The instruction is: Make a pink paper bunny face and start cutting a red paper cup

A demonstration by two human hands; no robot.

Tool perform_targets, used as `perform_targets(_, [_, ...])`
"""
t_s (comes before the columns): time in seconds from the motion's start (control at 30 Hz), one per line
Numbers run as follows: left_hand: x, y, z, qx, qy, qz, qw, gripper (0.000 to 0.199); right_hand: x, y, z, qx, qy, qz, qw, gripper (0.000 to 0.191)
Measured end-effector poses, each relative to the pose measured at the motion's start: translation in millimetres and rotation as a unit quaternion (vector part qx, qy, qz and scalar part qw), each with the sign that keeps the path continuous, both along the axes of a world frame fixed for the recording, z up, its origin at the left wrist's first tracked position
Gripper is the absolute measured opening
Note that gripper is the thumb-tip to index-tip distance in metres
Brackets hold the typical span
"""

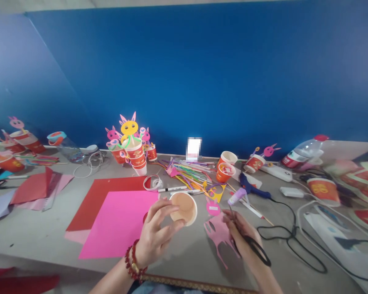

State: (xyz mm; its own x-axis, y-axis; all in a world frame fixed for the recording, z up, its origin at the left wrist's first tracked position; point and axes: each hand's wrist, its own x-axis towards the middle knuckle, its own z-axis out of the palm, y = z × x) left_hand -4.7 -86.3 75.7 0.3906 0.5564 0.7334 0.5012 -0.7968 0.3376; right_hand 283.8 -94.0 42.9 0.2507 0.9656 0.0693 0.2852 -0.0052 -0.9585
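My left hand (156,228), wearing red beads at the wrist, has its thumb and fingers curved at a paper cup (184,206). The cup's round, tan face with a white rim is turned up toward me; much of its side is hidden. In my right hand (241,228) is a pair of scissors, its black handle loop (258,251) sticking out below the palm. Under and beside that hand lies a pink paper offcut (216,232) with cut-out holes. Just above it is a small pink rabbit-head cutout (213,207) with a pale strip on it.
Pink sheet (119,220) and red sheet (92,200) lie at left. Decorated cups (135,153) stand behind, near a pile of coloured pipe cleaners (193,171) and markers (173,189). At right are a blue glue gun (251,188), its black cord (290,234) and a bottle (305,153).
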Motion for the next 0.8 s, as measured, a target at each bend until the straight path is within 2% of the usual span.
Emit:
perform_targets(0.07, [-2.0, -0.7, -1.4, -0.006, 0.016, -0.001, 1.0, 0.039, 23.7, -0.3, 8.5, 0.024, -0.122, 0.026, 0.992, 0.034])
perform_targets(0.13, [-3.1, -1.2, -1.5, -0.017, 0.024, -0.006, 1.0, 0.039, 42.4, -0.6, 14.5, 0.045, -0.193, 0.053, 0.979, 0.031])
perform_targets(0.23, [-1.2, -0.4, -0.2, -0.052, -0.015, -0.028, 0.998, 0.039, 54.3, -1.2, 13.0, 0.036, -0.208, 0.087, 0.974, 0.031])
perform_targets(0.3, [3.2, 2.3, -0.2, -0.121, -0.113, -0.041, 0.985, 0.031, 48.5, -2.9, 7.0, 0.018, -0.176, 0.089, 0.98, 0.034])
perform_targets(0.33, [6.1, 4.4, -1.1, -0.172, -0.185, -0.048, 0.967, 0.024, 41.5, -4.2, 4.2, 0.003, -0.16, 0.063, 0.985, 0.034])
perform_targets(0.37, [9.4, 6.8, -2.9, -0.232, -0.264, -0.055, 0.935, 0.018, 32.1, -5.7, 2.5, -0.02, -0.13, 0.063, 0.989, 0.036])
perform_targets(0.43, [16.1, 12.0, -8.5, -0.353, -0.412, -0.073, 0.837, 0.009, 9.0, -8.3, 3.4, -0.033, -0.048, 0.077, 0.995, 0.042])
perform_targets(0.5, [21.8, 16.1, -15.7, -0.444, -0.51, -0.091, 0.731, 0.006, -15.5, -9.2, 9.1, -0.032, 0.03, 0.053, 0.998, 0.05])
perform_targets(0.57, [25.8, 18.6, -21.8, -0.491, -0.558, -0.106, 0.661, 0.008, -36.8, -7.8, 15.5, -0.029, 0.088, 0.036, 0.995, 0.055])
perform_targets(0.6, [27.2, 19.4, -23.9, -0.5, -0.57, -0.112, 0.643, 0.008, -45.5, -6.3, 17.3, -0.023, 0.098, 0.038, 0.994, 0.054])
perform_targets(0.67, [28.8, 20.4, -26.1, -0.504, -0.58, -0.119, 0.629, 0.008, -59.1, -3.1, 17.1, -0.007, 0.071, 0.068, 0.995, 0.049])
perform_targets(0.8, [31.9, 22.0, -25.6, -0.487, -0.584, -0.12, 0.638, 0.008, -76.1, -0.1, 7.7, 0.014, 0.026, 0.139, 0.99, 0.046])
